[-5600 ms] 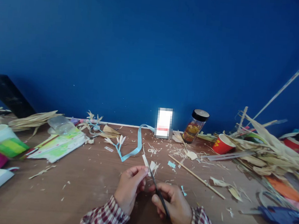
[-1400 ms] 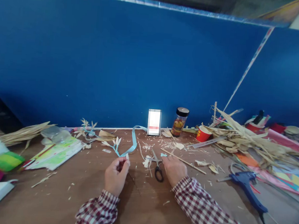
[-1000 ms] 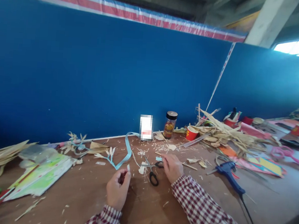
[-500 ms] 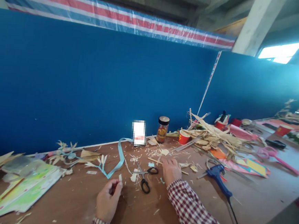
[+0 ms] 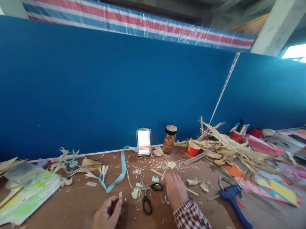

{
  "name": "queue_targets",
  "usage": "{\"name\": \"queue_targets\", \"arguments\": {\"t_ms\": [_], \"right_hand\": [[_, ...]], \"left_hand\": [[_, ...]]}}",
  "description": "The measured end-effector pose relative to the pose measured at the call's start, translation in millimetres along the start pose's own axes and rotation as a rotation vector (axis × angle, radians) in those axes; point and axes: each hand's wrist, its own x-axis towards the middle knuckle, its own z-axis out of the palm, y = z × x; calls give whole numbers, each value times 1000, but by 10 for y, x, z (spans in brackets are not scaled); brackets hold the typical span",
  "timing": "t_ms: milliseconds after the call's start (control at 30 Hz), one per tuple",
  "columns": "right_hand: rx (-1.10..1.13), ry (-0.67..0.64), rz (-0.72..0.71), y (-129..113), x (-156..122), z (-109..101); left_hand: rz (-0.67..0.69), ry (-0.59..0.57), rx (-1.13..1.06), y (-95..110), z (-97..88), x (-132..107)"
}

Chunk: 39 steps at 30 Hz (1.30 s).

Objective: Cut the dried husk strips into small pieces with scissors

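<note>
Pale strip (image 5: 120,194): a small, thin offcut held upright between the thumb and forefinger of the left hand (image 5: 106,216), low in the view at 6 o'clock and just above the table (image 5: 76,211). The fingertip pinch appears suited to a piece this slight, which a fuller grasp would crush or hide. The right hand (image 5: 175,191) lies palm down on the table at 3 o'clock from the strip, fingers loosely extended and holding nothing. The scissors (image 5: 144,195) lie flat between the two hands, blades slightly apart and pointing to 12 o'clock, black handles toward the person; one handle loop sits just beside the right hand, a placement judged to keep them within easy reach. A blue ribbon (image 5: 120,172) runs from 11 o'clock of the strip up toward the blue wall (image 5: 91,88). A jar (image 5: 169,139) and a red cup (image 5: 193,148) stand at the wall at 1 o'clock. A heap of dry husks (image 5: 232,149) and a blue glue gun (image 5: 232,198) occupy the 2 to 3 o'clock side, well apart from the hands. A green printed pad (image 5: 21,199) lies at 9 o'clock. Shavings (image 5: 162,163) litter the surface around the scissors; nothing stands between either hand and them.
</note>
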Motion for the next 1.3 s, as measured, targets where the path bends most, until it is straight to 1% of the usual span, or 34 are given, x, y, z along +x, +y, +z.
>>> {"name": "queue_targets", "arguments": {"t_ms": [100, 167, 233, 300, 333, 400, 467, 533, 600, 667, 767, 867, 933, 1100, 1200, 1300], "right_hand": [[61, 19, 12, -115, -4, -87], [106, 27, 23, -261, -28, -190], [257, -41, 25, -442, -64, -306], [408, -159, -25, -616, -104, -399], [455, -202, -44, -687, -122, -426], [508, -267, -57, -780, -155, -437], [524, -277, -41, -809, -177, -400], [534, -273, -22, -794, -189, -349], [561, -285, -19, -762, -190, -316], [600, -300, -18, -730, -183, -318], [618, -298, -30, -693, -162, -373], [560, -298, -75, -661, -147, -433], [518, -320, -104, -643, -146, -445], [453, -329, -127, -628, -148, -436], [456, -325, -155, -629, -116, -518], [502, -340, -203, -614, -63, -638]], "left_hand": [[25, -18, -1, 42, 62, -45], [97, -31, 60, 114, 116, -95], [202, -29, 156, 216, 171, -149], [345, -3, 247, 318, 217, -197], [407, -12, 274, 360, 233, -218], [484, -26, 303, 413, 252, -253], [517, -44, 314, 424, 257, -282], [522, -67, 310, 411, 261, -304], [495, -95, 282, 396, 279, -318], [415, -123, 218, 394, 312, -329], [209, -186, 40, 427, 366, -341], [35, -285, -119, 477, 387, -342], [-26, -330, -151, 503, 384, -335], [-90, -407, -178, 508, 374, -313], [-148, -352, -227, 460, 361, -282], [-261, -222, -298, 426, 331, -237]]}}
